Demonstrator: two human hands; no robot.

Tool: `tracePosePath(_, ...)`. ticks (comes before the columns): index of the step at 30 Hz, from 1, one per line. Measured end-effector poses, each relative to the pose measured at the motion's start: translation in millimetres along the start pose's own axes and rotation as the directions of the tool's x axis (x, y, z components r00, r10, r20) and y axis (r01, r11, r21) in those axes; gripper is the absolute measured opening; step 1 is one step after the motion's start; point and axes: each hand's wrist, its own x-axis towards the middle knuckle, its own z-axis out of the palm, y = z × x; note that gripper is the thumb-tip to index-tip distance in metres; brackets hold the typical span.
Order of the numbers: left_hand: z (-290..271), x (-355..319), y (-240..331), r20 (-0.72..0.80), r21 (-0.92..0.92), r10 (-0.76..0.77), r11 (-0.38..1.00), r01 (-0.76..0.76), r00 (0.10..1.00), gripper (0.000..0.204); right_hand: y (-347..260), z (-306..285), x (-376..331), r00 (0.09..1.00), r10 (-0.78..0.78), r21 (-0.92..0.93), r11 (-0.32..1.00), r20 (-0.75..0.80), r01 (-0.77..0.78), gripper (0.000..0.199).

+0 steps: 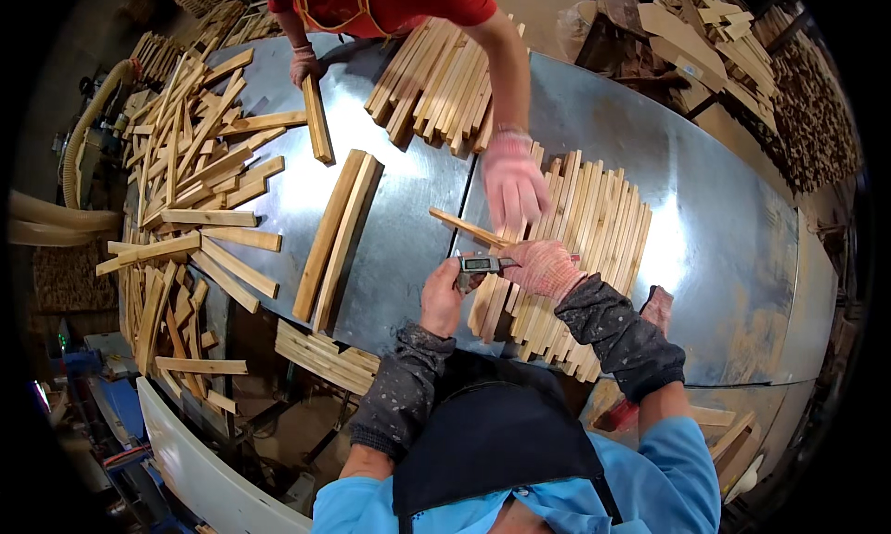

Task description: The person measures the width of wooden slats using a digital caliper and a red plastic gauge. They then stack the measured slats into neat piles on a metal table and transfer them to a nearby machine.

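Observation:
My bare left hand (442,297) is closed on a digital caliper (480,265) with a small grey display. My right hand (544,269), in a pinkish knit glove, is closed on the near end of a thin wooden strip (464,226), right against the caliper. The caliper's bar runs behind the right fingers, and its jaws are hard to make out. Under both hands lies a row of wooden strips (594,246), side by side. Just beyond my right hand, a co-worker's gloved hand (516,186) reaches over the same row, slightly blurred.
The metal tabletop (705,218) carries two longer wooden bars (336,237) and a second row of strips (436,79). A co-worker's other hand (304,65) grips a wooden bar (316,121). Jumbled offcuts (209,181) pile up at left. A loose glove (657,308) lies beside my right forearm.

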Motion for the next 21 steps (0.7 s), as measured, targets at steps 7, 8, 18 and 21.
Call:
tracePosePath(7, 2, -17, -12, -0.048, -0.030, -0.057, 0.998, 0.056, 0.997, 0.045, -24, -14, -16, 0.997, -0.013, 0.069, 0.998, 0.080, 0.008, 0.042)
tracePosePath(8, 0, -17, -13, -0.055, -0.034, -0.071, 0.997, 0.070, 0.996, 0.045, -26, -13, -18, 0.999, -0.048, 0.100, 0.994, 0.009, 0.047, 0.043)
tracePosePath(18, 3, -8, -34, -0.053, -0.132, -0.173, 0.977, 0.165, 0.983, 0.042, -35, -25, -13, 0.979, 0.031, 0.076, 0.996, 0.200, -0.047, 0.053)
tracePosePath(21, 8, -6, -32, -0.063, -0.174, -0.310, 0.939, 0.295, 0.949, 0.039, -23, -14, -6, 0.969, 0.049, 0.054, 0.997, 0.241, -0.063, 0.057)
